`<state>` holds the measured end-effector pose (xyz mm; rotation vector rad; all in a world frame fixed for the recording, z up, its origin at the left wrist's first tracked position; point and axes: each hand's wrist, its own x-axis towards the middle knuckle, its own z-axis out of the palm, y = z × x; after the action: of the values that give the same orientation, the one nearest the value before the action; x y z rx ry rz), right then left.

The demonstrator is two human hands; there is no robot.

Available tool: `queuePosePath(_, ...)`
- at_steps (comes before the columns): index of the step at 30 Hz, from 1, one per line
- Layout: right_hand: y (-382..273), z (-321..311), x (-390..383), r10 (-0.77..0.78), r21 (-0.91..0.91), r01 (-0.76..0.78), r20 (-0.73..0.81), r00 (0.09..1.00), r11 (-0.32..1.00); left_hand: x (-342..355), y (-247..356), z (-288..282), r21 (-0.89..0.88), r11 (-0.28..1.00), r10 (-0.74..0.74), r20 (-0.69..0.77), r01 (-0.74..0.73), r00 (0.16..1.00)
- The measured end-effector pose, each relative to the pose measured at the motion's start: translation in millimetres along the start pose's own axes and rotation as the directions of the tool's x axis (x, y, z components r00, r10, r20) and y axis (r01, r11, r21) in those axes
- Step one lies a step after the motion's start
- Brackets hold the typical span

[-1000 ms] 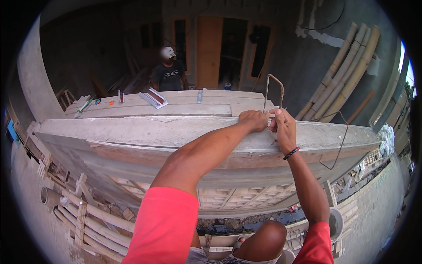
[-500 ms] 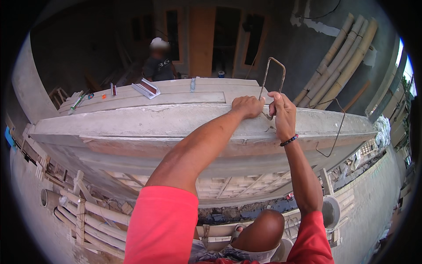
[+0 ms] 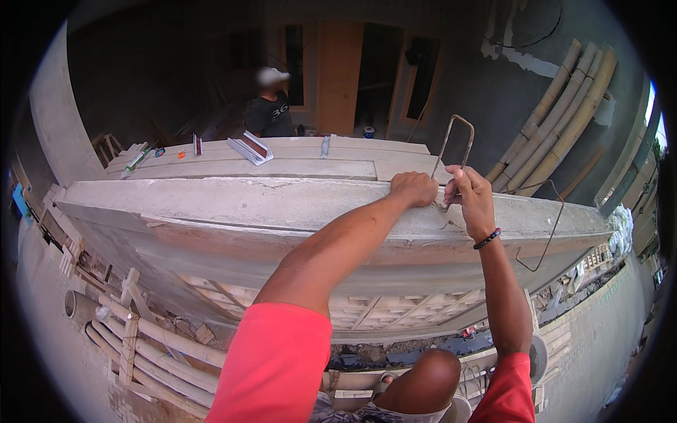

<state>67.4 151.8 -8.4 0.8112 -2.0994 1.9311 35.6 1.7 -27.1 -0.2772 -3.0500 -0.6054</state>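
A grey concrete ledge point(image 3: 247, 204) runs across the view in front of me. From it rises a bent steel rod loop point(image 3: 457, 141), rusty and U-shaped. My left hand point(image 3: 416, 189) is closed in a fist on the ledge at the foot of the loop; whether it holds anything I cannot tell. My right hand point(image 3: 471, 197) grips the loop's right leg near its base. A dark bracelet point(image 3: 487, 239) sits on my right wrist. Both arms wear red sleeves.
A second bent rod point(image 3: 546, 233) hangs off the ledge to the right. A person point(image 3: 271, 106) in a cap stands behind wooden planks point(image 3: 247, 168) carrying a metal tray point(image 3: 248, 148) and small tools. Bamboo poles point(image 3: 564, 120) lean at right; scaffold poles point(image 3: 141, 338) lie below.
The view has tilted a little, so the ledge and loop sit lower. Both hands stay at the foot of the steel loop; the person behind has shifted slightly.
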Motion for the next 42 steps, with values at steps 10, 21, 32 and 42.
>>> queuePosePath(10,25.7,-3.6,-20.1,0.050,0.266,-0.025,-0.089,0.995,0.964,-4.3,2.0,1.0,0.108,0.993,0.039,0.002,-0.039,0.999)
queuePosePath(21,16.4,-1.0,-17.7,-0.151,-0.035,0.148,-0.132,0.980,0.988,-9.8,12.5,-5.0,0.088,0.996,0.012,-0.046,-0.008,0.999)
queuePosePath(32,0.4,8.8,-15.7,-0.110,-0.044,0.107,-0.085,0.990,0.993,-1.6,-0.9,5.5,0.080,0.993,0.088,-0.057,-0.083,0.995)
queuePosePath(42,-35.0,3.9,-18.6,0.178,0.023,-0.178,0.016,0.984,0.984,-4.3,2.1,3.8,0.094,0.992,0.093,-0.073,-0.086,0.993)
